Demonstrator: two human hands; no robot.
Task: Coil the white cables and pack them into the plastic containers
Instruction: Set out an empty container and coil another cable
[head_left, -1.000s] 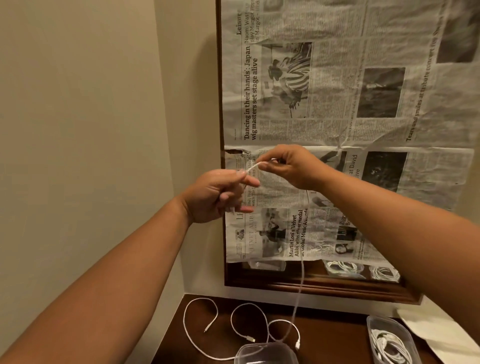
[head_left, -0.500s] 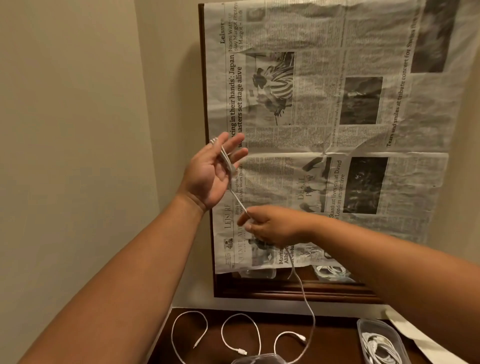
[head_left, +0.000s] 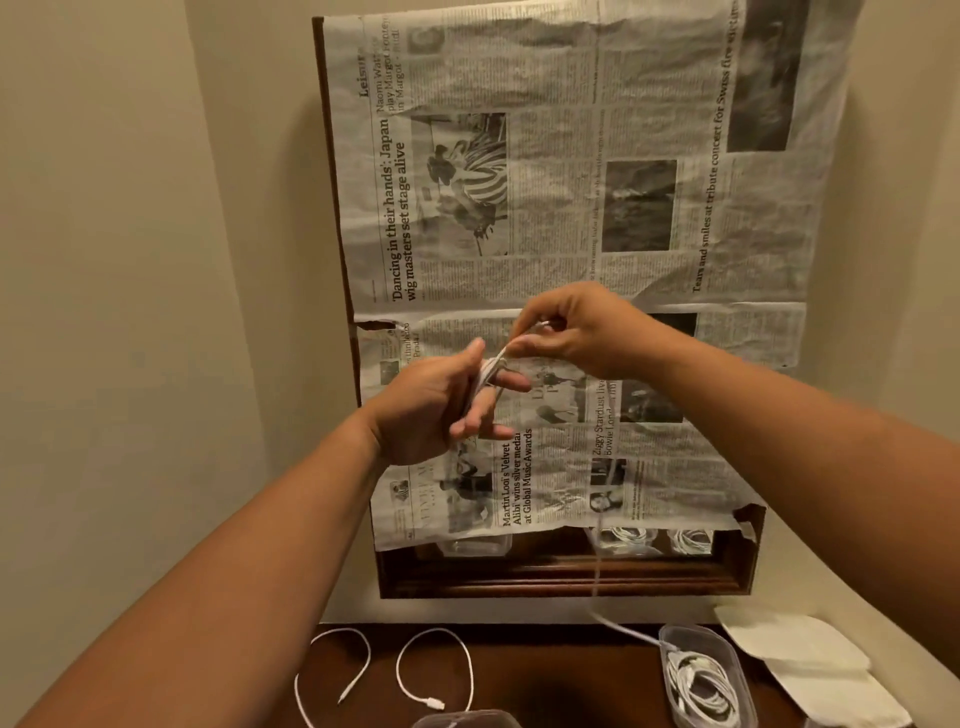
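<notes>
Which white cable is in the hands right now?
The cable looped round the left hand and pinched by the right hand; two loose cables lie untouched on the table.

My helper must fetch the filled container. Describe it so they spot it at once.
On the dark wooden table under the newspaper-covered frame, look right. The clear plastic container there holds coiled white cables, unlike the flat white lids beside it.
</notes>
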